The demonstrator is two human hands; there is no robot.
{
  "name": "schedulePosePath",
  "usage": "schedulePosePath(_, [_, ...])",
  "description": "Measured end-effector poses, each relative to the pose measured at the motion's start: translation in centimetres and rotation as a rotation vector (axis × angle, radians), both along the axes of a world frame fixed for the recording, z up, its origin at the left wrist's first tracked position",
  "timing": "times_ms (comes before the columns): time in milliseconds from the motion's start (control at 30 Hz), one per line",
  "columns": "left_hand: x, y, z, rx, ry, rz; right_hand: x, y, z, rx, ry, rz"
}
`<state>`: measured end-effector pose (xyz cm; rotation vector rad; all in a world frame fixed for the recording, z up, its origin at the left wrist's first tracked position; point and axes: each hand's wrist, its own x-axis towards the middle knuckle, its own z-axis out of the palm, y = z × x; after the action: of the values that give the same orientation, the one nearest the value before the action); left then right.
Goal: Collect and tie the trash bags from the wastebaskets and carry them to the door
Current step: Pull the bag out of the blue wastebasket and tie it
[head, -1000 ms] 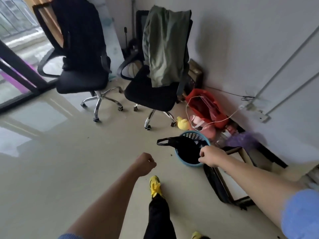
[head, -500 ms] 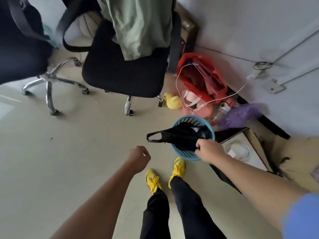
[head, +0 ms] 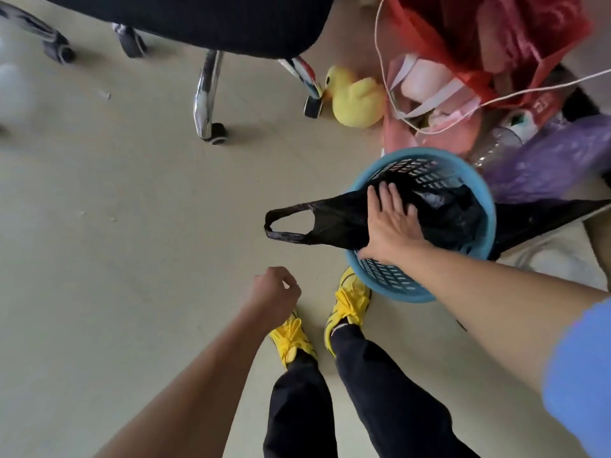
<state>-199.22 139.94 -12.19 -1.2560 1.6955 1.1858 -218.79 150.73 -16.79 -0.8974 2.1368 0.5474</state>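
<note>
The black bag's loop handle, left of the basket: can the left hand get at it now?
Probably yes. The left hand holds nothing, with only floor between it and the loop handle; the right hand rests on the black bag, aside.

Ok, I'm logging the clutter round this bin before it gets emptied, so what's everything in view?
wastebasket: one, blue, on the floor by the shoes
trash bag: one, black, in the wastebasket, handle loop hanging out
chair: one, black seat, chrome legs, top of view
duck: one, yellow, beside a chair wheel
red bag: one, top right
pink bag: one, behind the wastebasket
purple bag: one, right of the wastebasket
cord: one, white, across the red and pink bags
bottle: one, clear, by the purple bag
shoes: two, yellow
right hand: fingers flat on the trash bag
left hand: curled, holding nothing
</note>
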Motion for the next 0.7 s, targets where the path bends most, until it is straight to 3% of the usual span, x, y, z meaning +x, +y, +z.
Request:
schedulePosePath(133, [0.9,0.9,-3.3,0.017,-0.042,-0.020,-0.2,0.1,-4.0,-0.108,0.056,-0.060])
schedulePosePath(233, [1.3,1.1,-2.8,0.024,-0.064,-0.036,-1.0,0.5,-2.8,-0.160,0.074,-0.107])
schedulePosePath(433, [-0.5,0.6,3.7,0.039,-0.061,-0.063,-4.0,3.2,5.3,-0.113,0.027,-0.331])
schedulePosePath(700, [-4.4,-1.5,14.9,-0.015,0.101,-0.096,-5.3,4.7,18.9,-0.120,0.031,-0.604])
